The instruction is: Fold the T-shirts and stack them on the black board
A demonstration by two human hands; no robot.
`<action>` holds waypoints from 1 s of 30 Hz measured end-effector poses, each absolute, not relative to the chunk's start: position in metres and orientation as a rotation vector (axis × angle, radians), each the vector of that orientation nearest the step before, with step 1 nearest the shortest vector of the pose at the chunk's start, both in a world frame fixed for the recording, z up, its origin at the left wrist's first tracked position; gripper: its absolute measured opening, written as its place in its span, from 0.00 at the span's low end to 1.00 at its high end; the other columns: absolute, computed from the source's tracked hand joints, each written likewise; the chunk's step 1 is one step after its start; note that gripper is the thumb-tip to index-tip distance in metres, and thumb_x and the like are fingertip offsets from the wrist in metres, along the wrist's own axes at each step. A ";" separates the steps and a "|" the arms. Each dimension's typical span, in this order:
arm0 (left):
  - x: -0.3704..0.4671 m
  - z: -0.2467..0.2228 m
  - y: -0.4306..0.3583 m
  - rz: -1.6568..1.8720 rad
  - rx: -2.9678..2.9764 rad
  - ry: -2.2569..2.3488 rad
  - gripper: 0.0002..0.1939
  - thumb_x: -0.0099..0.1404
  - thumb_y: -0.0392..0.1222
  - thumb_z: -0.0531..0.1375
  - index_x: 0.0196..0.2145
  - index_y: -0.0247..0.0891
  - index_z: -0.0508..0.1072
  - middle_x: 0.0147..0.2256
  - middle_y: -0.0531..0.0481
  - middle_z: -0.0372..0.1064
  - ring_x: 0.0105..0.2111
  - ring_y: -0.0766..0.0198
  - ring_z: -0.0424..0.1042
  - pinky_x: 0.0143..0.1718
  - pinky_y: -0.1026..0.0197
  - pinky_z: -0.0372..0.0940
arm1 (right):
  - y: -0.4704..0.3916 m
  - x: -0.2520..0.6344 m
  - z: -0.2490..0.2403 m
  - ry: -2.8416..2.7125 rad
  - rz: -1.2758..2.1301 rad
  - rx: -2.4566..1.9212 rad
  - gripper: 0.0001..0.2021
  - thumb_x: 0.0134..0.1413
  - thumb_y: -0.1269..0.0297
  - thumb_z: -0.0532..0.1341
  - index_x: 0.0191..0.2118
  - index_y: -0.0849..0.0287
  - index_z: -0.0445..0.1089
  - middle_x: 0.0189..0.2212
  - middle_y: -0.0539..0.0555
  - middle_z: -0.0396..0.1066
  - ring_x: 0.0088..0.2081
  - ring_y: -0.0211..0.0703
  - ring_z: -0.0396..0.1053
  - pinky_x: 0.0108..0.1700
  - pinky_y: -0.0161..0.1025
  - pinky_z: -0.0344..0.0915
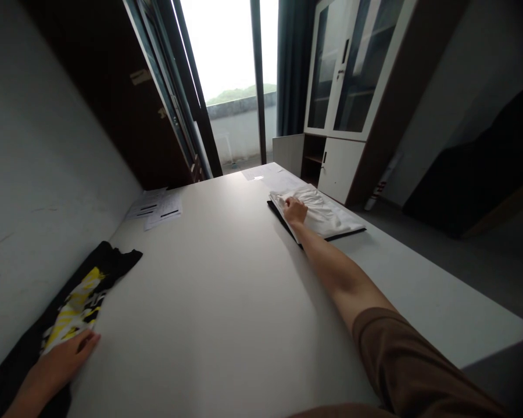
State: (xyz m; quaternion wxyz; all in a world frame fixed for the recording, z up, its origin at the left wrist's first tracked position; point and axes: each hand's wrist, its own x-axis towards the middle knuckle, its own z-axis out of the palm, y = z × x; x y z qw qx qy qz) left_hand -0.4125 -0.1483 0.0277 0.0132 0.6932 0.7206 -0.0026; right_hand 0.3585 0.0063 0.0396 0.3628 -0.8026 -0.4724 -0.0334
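Note:
At the lower left lies a black T-shirt with a yellow and white print, along the wall side of the table. My left hand rests over its near part, fingers loosely extended past the shirt's edge, with a gap by the thumb. My right arm reaches across to a small pile near the table's far right edge. On top is a crumpled white garment, with a black folded cloth showing beneath it. The curled fingers of my right hand grip the white garment at its left side; the fingertips are partly hidden.
Printed papers lie at the table's far left, and another sheet at its far end. Around the white table stand a wall on the left, a glass door ahead and a white cabinet with one lower door open.

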 end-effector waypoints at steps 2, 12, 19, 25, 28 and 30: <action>-0.406 0.030 -0.144 -0.004 2.123 2.145 0.24 0.62 0.62 0.50 0.37 0.46 0.78 0.38 0.47 0.81 0.41 0.48 0.79 0.42 0.53 0.71 | 0.000 0.333 0.047 -1.282 -0.079 -1.923 0.11 0.67 0.65 0.55 0.45 0.58 0.75 0.44 0.59 0.76 0.48 0.49 0.68 0.54 0.44 0.57; -0.265 0.078 -0.100 0.602 2.371 1.855 0.22 0.68 0.59 0.50 0.45 0.43 0.74 0.48 0.48 0.76 0.43 0.54 0.75 0.43 0.57 0.70 | -0.143 0.147 0.029 -2.200 0.849 -0.495 0.09 0.67 0.59 0.59 0.43 0.53 0.76 0.39 0.48 0.79 0.41 0.37 0.75 0.65 0.42 0.55; -0.104 0.034 -0.093 0.450 2.606 1.310 0.22 0.72 0.55 0.50 0.51 0.43 0.75 0.58 0.42 0.69 0.60 0.52 0.66 0.63 0.50 0.58 | -0.134 0.173 0.022 -1.930 0.851 -0.773 0.11 0.64 0.57 0.61 0.37 0.57 0.77 0.34 0.53 0.79 0.35 0.40 0.76 0.39 0.35 0.69; -0.033 -0.038 -0.082 0.316 2.494 1.807 0.32 0.74 0.61 0.46 0.67 0.45 0.63 0.70 0.34 0.49 0.70 0.35 0.44 0.61 0.22 0.39 | -0.080 0.230 0.006 -1.371 0.795 -1.166 0.11 0.60 0.58 0.59 0.31 0.57 0.73 0.26 0.51 0.76 0.30 0.40 0.74 0.38 0.37 0.70; -0.059 -0.037 -0.057 0.245 2.482 1.930 0.33 0.74 0.61 0.44 0.69 0.43 0.60 0.71 0.35 0.47 0.69 0.34 0.45 0.61 0.21 0.39 | -0.071 0.249 0.002 -1.340 0.735 -1.235 0.11 0.59 0.58 0.58 0.31 0.57 0.73 0.25 0.51 0.76 0.29 0.40 0.74 0.38 0.37 0.69; -0.106 -0.029 -0.037 0.171 2.472 1.989 0.32 0.74 0.58 0.44 0.69 0.42 0.59 0.71 0.36 0.48 0.68 0.35 0.49 0.62 0.23 0.42 | -0.070 0.260 0.001 -1.382 0.698 -1.264 0.11 0.59 0.57 0.58 0.31 0.57 0.73 0.26 0.51 0.77 0.30 0.40 0.74 0.38 0.37 0.68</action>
